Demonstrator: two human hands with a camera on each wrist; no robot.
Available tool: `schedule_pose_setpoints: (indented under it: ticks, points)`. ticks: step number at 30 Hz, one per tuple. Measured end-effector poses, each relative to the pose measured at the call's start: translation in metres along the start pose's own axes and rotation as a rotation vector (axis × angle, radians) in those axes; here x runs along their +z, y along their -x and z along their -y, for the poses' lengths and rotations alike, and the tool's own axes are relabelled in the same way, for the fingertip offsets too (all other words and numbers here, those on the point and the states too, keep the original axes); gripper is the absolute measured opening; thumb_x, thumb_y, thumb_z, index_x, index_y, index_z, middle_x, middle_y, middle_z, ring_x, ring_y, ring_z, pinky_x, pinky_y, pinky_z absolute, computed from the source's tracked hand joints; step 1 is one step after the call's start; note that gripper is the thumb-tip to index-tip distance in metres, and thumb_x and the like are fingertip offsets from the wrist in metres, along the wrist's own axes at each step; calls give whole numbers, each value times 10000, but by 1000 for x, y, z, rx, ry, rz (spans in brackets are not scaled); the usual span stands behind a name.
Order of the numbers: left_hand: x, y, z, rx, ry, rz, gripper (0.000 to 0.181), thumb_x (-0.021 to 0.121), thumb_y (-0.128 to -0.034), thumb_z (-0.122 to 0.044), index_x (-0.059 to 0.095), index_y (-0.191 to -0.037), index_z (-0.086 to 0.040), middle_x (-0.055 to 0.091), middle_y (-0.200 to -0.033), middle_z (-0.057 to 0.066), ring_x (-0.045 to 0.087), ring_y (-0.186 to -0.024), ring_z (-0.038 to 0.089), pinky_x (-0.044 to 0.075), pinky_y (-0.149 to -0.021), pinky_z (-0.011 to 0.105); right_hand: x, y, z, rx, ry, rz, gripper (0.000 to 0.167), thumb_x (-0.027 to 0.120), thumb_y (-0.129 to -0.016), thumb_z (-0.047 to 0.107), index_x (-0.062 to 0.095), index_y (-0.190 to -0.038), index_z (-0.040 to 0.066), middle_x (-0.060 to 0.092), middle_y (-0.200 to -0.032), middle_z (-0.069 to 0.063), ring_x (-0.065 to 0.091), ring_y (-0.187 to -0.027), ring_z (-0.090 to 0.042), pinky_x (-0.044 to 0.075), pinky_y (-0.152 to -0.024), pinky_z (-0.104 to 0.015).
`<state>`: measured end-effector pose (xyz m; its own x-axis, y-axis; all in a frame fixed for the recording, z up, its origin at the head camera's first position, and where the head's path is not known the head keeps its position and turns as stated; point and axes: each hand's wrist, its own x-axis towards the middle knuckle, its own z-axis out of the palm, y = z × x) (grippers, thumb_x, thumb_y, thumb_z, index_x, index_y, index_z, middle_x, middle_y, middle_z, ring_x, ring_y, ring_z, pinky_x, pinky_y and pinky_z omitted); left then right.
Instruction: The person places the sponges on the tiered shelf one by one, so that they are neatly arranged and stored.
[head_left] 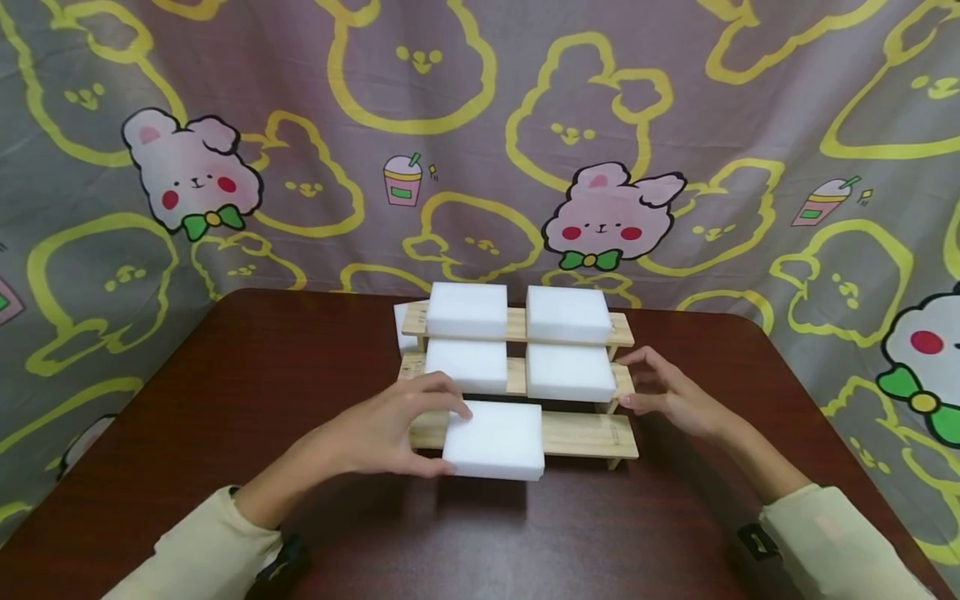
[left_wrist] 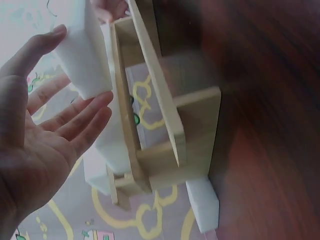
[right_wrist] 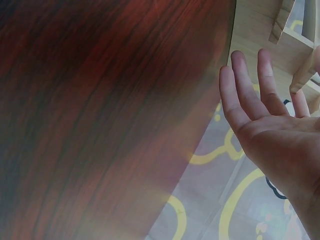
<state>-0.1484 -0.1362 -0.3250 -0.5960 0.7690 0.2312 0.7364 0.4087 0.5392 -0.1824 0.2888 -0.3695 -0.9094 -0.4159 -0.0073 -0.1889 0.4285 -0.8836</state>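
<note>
My left hand (head_left: 397, 421) grips a white foam block (head_left: 495, 437) by its left side, thumb at the front and fingers behind. The block is level, at the front of the lowest step of a three-tier wooden rack (head_left: 588, 433); whether it touches the step cannot be told. In the left wrist view, the thumb and fingertips hold the block (left_wrist: 85, 55). My right hand (head_left: 678, 400) is at the rack's right end, thumb and index finger at the middle plank's end, the other fingers (right_wrist: 242, 80) extended. The thumb is mostly hidden in the right wrist view.
Two white foam blocks (head_left: 468, 308) sit on the top tier, and two more (head_left: 570, 371) on the middle one. Another white block (head_left: 407, 329) lies behind the rack's left end. The dark wooden table (head_left: 300, 358) backs onto a patterned curtain (head_left: 480, 150).
</note>
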Motion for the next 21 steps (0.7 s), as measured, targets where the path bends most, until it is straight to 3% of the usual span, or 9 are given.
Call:
schedule_pose_setpoints:
  ticks: [3,11,21]
  points:
    - [6,-4,-4,0,6,10,470,898,-810,-286,694,-1212,-150,589,-1231,-19,597,-1108,186,533,-926,358,0,0,0,-1,-2,1,463,673,-970,62,409,-1343,-12,555,-1267,-257,624,-1065,-328,578,-805,-398]
    - [28,-16,-6,79,-44,-28,463,897,-818,-268,682,-1200,-118,572,-1240,30,581,-1089,172,525,-918,305,1,0,0,10,-4,-2,465,676,-969,73,410,-1342,-9,551,-1280,-257,617,-1077,-345,577,-813,-417]
    - [47,-31,-13,64,-75,-48,475,881,-837,-281,680,-1224,-92,557,-1271,74,584,-1062,179,532,-893,286,1,0,1,10,5,-3,472,676,-968,76,407,-1349,2,538,-1300,-260,609,-1088,-352,573,-807,-396]
